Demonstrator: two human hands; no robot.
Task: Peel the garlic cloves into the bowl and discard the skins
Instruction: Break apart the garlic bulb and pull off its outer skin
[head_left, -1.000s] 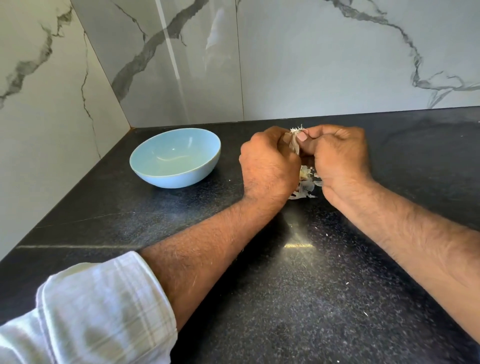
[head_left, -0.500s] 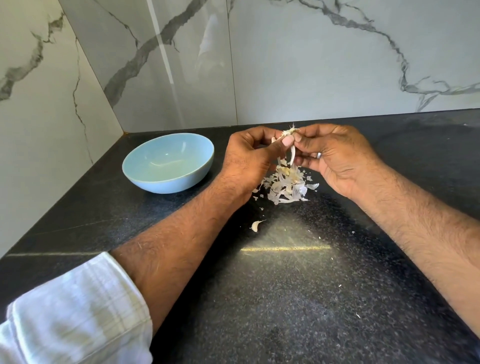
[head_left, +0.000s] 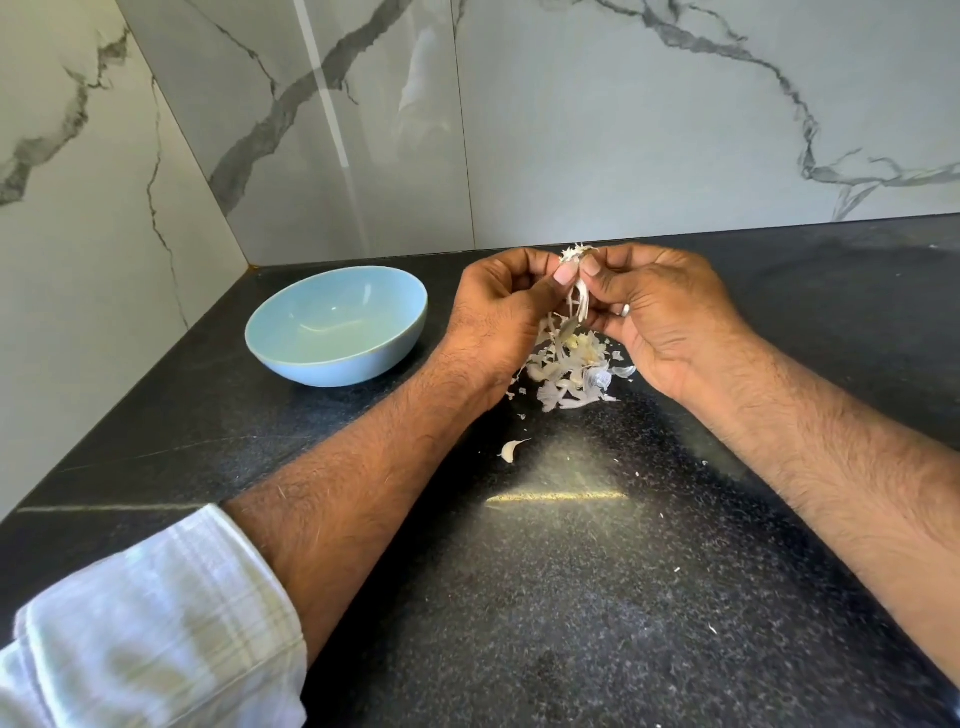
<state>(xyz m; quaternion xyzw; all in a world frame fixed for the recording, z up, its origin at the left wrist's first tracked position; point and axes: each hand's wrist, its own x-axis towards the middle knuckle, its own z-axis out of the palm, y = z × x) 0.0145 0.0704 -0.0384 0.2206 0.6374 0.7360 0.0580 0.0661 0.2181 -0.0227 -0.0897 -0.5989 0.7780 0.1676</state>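
Observation:
Both hands are raised above the black counter, pinching one garlic piece (head_left: 577, 280) between them; its frayed root end sticks up and papery skin hangs down. My left hand (head_left: 498, 312) grips it with thumb and fingers from the left, my right hand (head_left: 670, 317) from the right. Under the hands lies a pile of garlic skins (head_left: 569, 369) with some pale clove bits among them. One small loose clove (head_left: 511, 449) lies nearer to me. The light blue bowl (head_left: 384, 358) stands to the left of the hands and looks empty.
The black stone counter (head_left: 597, 597) meets marble walls (head_left: 623, 130) at the back and on the left, forming a corner behind the bowl. Small skin flecks are scattered over the counter in front of the pile.
The hands have lifted and opened apart from a tight huddle, uncovering the skin pile and the loose clove. Skin now hangs from the garlic piece between the fingers.

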